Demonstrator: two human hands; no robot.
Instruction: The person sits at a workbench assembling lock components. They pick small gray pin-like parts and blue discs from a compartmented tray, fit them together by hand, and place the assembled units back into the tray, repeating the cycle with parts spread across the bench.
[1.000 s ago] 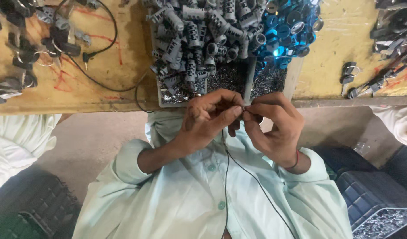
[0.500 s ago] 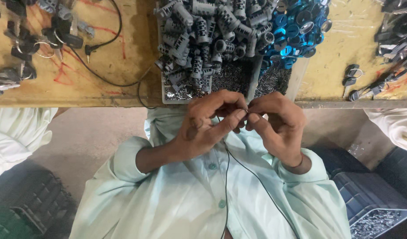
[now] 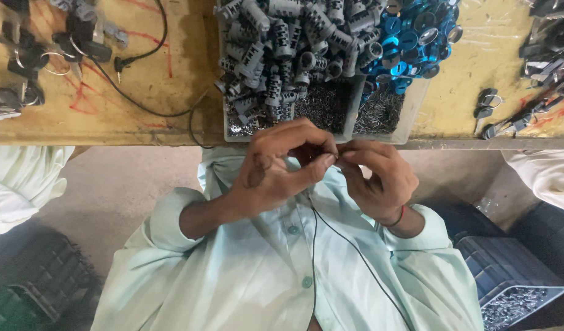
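My left hand [image 3: 276, 168] and my right hand [image 3: 377, 178] meet fingertip to fingertip just below the table edge, over my pale green shirt. Both pinch a small dark part [image 3: 336, 157] that the fingers mostly hide. A thin black wire [image 3: 349, 245] runs from the hands down across the shirt. Right above the hands, a white tray [image 3: 349, 125] holds a heap of grey ribbed cylinders [image 3: 276, 49], blue rings [image 3: 407, 37] and fine metal pins [image 3: 322, 107].
The worn wooden table [image 3: 159, 92] carries a black cable, dark key-like parts at the left [image 3: 24, 61] and more at the right [image 3: 539, 37]. Other people's white sleeves show at both sides. A dark crate with metal bits [image 3: 515, 294] stands at the lower right.
The hands stay in the same place. Only the fingertips shift slightly around the small part, and the view drifts a little.
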